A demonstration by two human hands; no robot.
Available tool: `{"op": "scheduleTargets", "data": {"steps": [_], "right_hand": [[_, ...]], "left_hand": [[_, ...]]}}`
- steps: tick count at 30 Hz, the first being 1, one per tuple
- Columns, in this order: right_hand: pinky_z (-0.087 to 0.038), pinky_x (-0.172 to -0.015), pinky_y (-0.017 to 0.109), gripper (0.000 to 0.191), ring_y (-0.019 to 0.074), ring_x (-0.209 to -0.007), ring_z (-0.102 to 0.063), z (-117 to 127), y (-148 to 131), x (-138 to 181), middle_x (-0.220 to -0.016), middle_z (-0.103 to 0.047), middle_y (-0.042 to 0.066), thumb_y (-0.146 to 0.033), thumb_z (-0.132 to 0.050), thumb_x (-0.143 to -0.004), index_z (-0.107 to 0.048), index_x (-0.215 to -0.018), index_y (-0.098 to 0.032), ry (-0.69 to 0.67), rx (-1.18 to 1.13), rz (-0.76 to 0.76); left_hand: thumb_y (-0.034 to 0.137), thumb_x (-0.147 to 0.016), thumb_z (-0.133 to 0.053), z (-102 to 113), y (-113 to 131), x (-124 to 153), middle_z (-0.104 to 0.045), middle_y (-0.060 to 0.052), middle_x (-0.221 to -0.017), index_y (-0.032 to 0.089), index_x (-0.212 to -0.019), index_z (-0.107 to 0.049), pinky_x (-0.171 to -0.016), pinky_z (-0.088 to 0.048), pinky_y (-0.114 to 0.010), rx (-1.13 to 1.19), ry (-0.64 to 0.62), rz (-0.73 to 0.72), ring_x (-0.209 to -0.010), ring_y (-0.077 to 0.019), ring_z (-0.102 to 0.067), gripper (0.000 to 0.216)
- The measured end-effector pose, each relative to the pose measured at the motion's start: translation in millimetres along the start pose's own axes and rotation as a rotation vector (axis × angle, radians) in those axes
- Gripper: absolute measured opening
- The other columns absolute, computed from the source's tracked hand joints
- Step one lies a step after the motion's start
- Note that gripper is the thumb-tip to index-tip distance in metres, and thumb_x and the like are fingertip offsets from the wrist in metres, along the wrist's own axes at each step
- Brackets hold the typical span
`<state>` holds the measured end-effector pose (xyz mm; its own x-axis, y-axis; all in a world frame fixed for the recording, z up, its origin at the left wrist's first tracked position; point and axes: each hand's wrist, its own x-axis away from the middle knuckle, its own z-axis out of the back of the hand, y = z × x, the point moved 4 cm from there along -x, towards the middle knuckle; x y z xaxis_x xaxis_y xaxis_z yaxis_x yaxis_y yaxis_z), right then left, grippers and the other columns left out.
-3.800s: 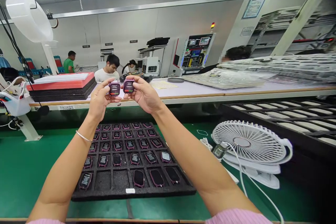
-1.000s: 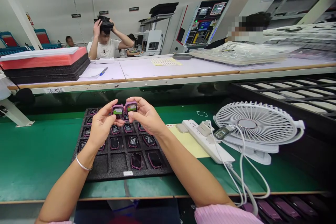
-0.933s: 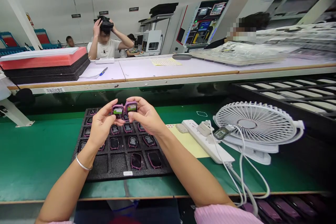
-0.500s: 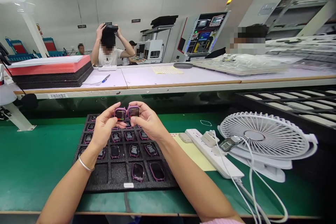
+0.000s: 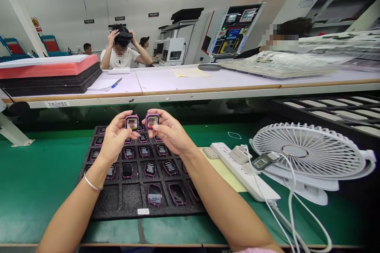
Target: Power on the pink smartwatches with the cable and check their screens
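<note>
I'm seeing both watch screens lighting up in colour: the one in my left hand [image 5: 116, 138] and the one in my right hand [image 5: 168, 132], now drifting slightly apart.

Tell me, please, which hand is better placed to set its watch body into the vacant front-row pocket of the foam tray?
Probably the left hand: it holds its watch body on the left, above the vacant pocket in the foam tray; the right hand would have to cross over.

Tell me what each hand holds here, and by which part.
Each holds one purple watch body over the foam tray. The left hand pinches the left watch by its side edges; the right hand grips the right watch likewise, screens facing the camera.
</note>
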<state>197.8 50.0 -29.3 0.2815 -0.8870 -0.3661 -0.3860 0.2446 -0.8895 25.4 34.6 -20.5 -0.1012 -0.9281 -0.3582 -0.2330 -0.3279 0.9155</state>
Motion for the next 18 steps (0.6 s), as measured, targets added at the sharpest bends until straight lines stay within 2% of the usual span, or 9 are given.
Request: {"op": "scheduleTargets", "data": {"steps": [4, 9, 18], "right_hand": [[-0.056, -0.067, 0.032, 0.045, 0.0122, -0.063, -0.062, 2.3, -2.8, 1.2, -0.099, -0.073, 0.002, -0.021, -0.072, -0.074, -0.058, -0.116, -0.025, -0.004, 0.032, 0.034], [-0.058, -0.071, 0.034, 0.048, 0.0132, -0.068, -0.066, 1.5, -1.5, 1.4, -0.105, -0.073, 0.003, -0.019, -0.069, -0.074, -0.057, -0.119, -0.025, -0.036, 0.091, 0.058], [-0.058, -0.073, 0.032, 0.045, 0.0131, -0.071, -0.069, -0.8, -0.9, 2.4, -0.109, -0.073, 0.004, -0.02, -0.07, -0.078, -0.057, -0.121, -0.024, -0.059, 0.084, 0.07]], "left_hand": [[0.016, -0.071, -0.073, -3.5, -3.9, -0.3, -0.069, -0.002, -0.102, 0.02, -0.127, -0.058, -0.07, -0.062, -0.025, -0.03, -0.017, -0.02, -0.068, -0.0099, -0.07, 0.058], [0.016, -0.072, -0.073, -4.6, -7.3, -2.6, -0.069, -0.003, -0.105, 0.021, -0.127, -0.057, -0.074, -0.062, -0.027, -0.078, -0.016, -0.055, -0.07, -0.0104, -0.069, 0.058], [0.016, -0.072, -0.076, -4.0, -4.1, -1.4, -0.07, -0.002, -0.101, 0.021, -0.123, -0.058, -0.071, -0.061, -0.025, -0.074, 0.01, -0.106, -0.067, -0.0095, -0.068, 0.054]]}}
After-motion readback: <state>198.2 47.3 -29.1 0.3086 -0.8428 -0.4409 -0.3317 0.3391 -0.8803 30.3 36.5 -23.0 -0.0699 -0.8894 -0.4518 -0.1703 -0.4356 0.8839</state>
